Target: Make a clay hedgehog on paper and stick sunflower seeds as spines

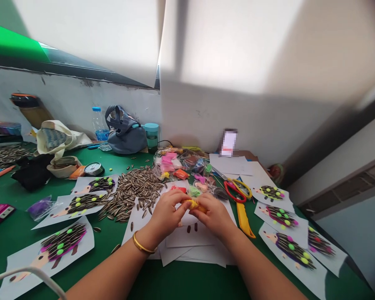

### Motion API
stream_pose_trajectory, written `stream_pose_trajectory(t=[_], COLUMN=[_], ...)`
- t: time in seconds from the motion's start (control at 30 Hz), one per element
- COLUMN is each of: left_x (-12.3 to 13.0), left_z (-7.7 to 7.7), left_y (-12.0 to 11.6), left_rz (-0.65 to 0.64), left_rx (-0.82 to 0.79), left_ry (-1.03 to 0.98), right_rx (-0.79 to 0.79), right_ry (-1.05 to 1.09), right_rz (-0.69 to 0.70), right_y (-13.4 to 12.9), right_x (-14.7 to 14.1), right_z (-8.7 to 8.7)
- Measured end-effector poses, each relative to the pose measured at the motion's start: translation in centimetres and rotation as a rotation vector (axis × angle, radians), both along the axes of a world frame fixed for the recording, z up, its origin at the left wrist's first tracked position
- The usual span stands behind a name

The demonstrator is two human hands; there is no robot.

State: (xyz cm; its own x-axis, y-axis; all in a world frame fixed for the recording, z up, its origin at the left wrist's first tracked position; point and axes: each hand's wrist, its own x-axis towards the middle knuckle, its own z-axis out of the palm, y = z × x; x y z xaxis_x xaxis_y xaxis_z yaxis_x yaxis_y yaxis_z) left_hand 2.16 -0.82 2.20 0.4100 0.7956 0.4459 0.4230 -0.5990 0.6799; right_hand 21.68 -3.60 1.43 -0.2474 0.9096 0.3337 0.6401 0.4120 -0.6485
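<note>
My left hand (169, 209) and my right hand (213, 212) meet over the white paper sheets (190, 239). Pinched between their fingertips is yellow modelling clay (193, 204); part of it is hidden by the fingers, and I cannot tell if it is in a wrapper. Below the hands, two dark sunflower seeds lie on the top sheet. Just beyond the fingers are small packets of clay, among them a red packet (178, 188) and a light green lump (194, 191). To the left, a heap of sunflower seeds (137, 187) spreads onto the paper.
Seed-and-clay hedgehog pictures lie at left (61, 248) and right (295, 250). Red-and-yellow-handled scissors (236, 190) and a yellow cutter (244, 221) are right of my hands. A phone (228, 141), blue bag (126, 135), water bottle (100, 129) and teal cup (151, 137) stand by the wall.
</note>
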Motion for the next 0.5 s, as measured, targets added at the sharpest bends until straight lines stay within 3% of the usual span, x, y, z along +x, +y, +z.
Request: stream_pose_trajectory(t=[0.27,0.5], left_x=[0.2,0.2], left_z=[-0.4,-0.5], left_y=[-0.1,0.0], left_rz=[0.142,0.018], left_rx=[-0.075,-0.248], left_ry=[-0.018,-0.104], right_rx=[0.064,0.042], right_ry=[-0.107,-0.181], right_rz=[-0.011,-0.044], right_y=[-0.4,-0.3], right_x=[-0.9,-1.2], right_z=[0.3,-0.1])
